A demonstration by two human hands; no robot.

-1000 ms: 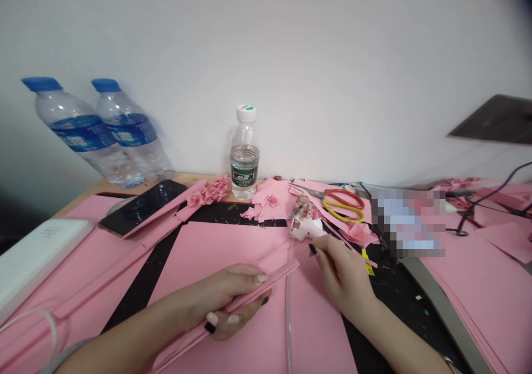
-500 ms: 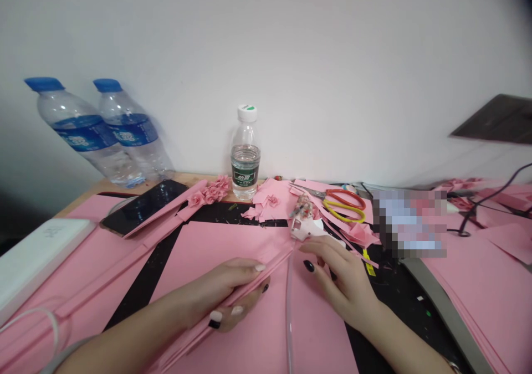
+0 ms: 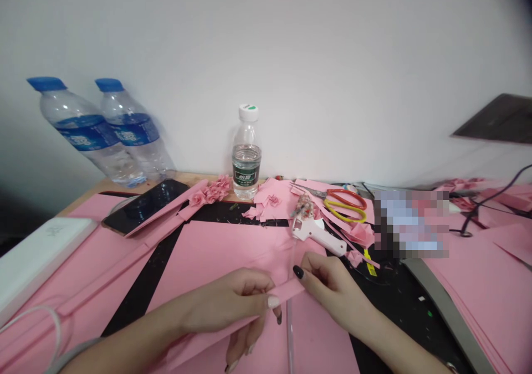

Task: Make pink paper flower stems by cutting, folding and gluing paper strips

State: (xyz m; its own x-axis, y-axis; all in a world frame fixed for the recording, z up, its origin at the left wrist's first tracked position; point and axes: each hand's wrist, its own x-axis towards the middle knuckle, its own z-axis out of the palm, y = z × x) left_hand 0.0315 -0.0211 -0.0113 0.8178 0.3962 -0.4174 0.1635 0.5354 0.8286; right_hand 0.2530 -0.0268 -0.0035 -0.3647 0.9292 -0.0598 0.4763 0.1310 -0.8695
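Observation:
A long folded strip of pink paper runs slantwise between my two hands. My left hand is closed on its middle, thumb on top and fingers beneath. The strip's far end is pinched between thumb and fingers of my right hand. Below lies a flat pink sheet, crossed by a clear glue stick. That stick leads up to a white hot glue gun, which lies just beyond my right hand.
Scissors with red and yellow handles lie behind the glue gun. A small water bottle stands by the wall, two larger bottles at left. A phone, paper roses and a white power strip sit left; paper sheets right.
My right hand has come down towards me from beside the glue gun and now pinches the strip's end. My left hand has shifted slightly right along with the paper.

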